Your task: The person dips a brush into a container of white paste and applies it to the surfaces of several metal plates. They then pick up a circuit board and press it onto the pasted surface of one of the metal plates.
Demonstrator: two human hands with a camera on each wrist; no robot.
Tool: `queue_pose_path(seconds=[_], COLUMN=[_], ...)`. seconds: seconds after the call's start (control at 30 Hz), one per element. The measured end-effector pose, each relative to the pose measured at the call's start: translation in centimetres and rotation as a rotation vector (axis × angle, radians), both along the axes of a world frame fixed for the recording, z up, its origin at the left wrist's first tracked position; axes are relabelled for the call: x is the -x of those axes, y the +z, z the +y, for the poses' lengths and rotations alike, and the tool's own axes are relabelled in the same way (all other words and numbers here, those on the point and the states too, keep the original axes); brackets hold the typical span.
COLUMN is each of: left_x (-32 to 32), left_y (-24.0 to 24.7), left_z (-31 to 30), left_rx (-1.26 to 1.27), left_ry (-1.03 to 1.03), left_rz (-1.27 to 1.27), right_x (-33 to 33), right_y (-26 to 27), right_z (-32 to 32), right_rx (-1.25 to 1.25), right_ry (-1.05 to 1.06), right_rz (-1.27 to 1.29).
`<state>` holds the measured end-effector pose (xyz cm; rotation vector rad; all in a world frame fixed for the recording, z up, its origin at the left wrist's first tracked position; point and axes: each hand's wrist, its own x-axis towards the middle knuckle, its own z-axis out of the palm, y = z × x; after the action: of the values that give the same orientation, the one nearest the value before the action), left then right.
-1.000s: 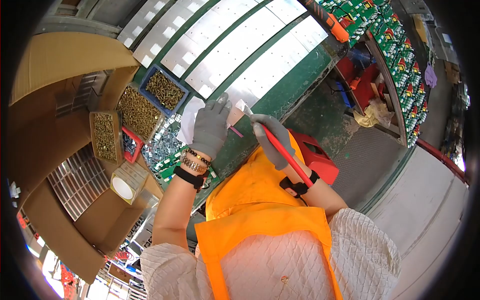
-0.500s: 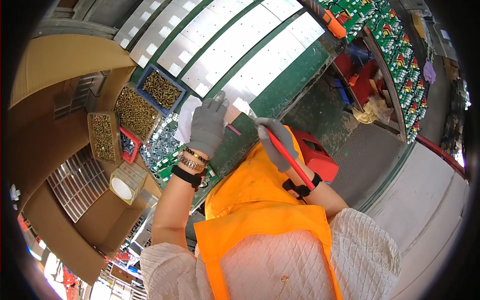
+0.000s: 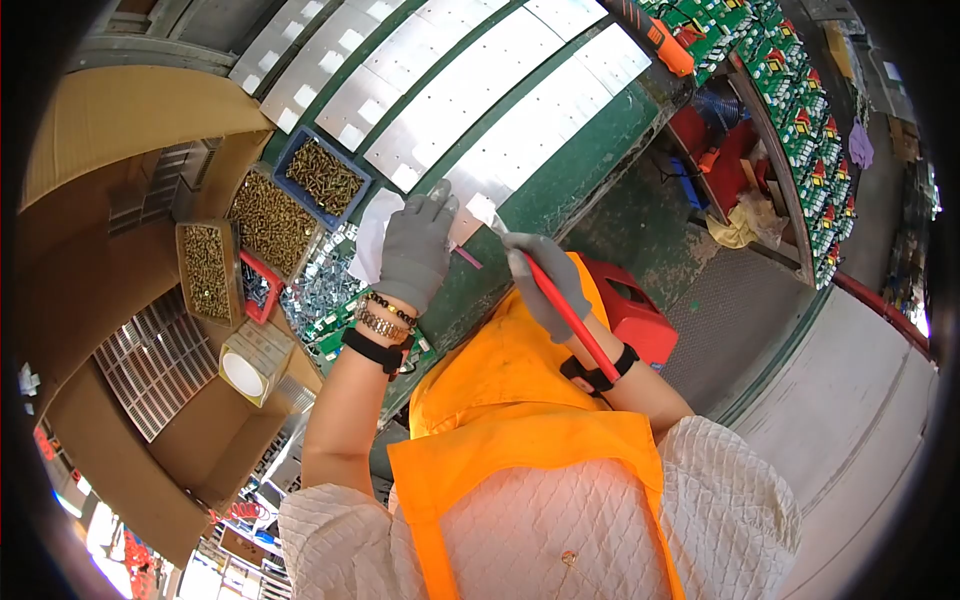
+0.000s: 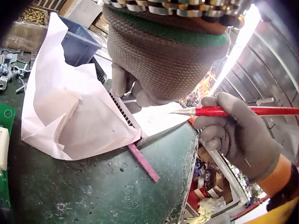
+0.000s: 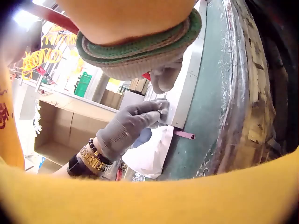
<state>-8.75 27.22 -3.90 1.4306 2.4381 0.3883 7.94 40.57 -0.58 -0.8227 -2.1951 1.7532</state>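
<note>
On the near end of a pale metal plate rests the gloved left hand, fingers nearly straight. White paper lies beside this hand, and a pink stick protrudes near the plate's end. The gloved right hand grips a brush by its red handle, its pale bristles at the plate's surface. In the left wrist view, the right hand's fingers curl round the brush's metal collar and handle. The right wrist view shows the left hand touching the plate's end.
Further plates lie in rows across the green table. Left of the hands are a blue bin of brass-coloured parts, loose screws and cardboard boxes. An orange-and-black tool lies at the back right, near green circuit boards.
The right hand and brush have shifted slightly over the plate's near end, up and left since half a second ago. The left hand stays on the plate.
</note>
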Motion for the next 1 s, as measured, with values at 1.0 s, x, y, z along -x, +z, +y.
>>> queue_pose_path(seconds=[1.0], left_x=[0.3], left_y=[0.4], left_z=[-0.9], left_rx=[0.060], left_ry=[0.058], left_rz=[0.111], right_x=[-1.0], right_y=[1.6], right_z=[0.3], right_rx=[0.003], right_ry=[0.040], right_rz=[-0.005])
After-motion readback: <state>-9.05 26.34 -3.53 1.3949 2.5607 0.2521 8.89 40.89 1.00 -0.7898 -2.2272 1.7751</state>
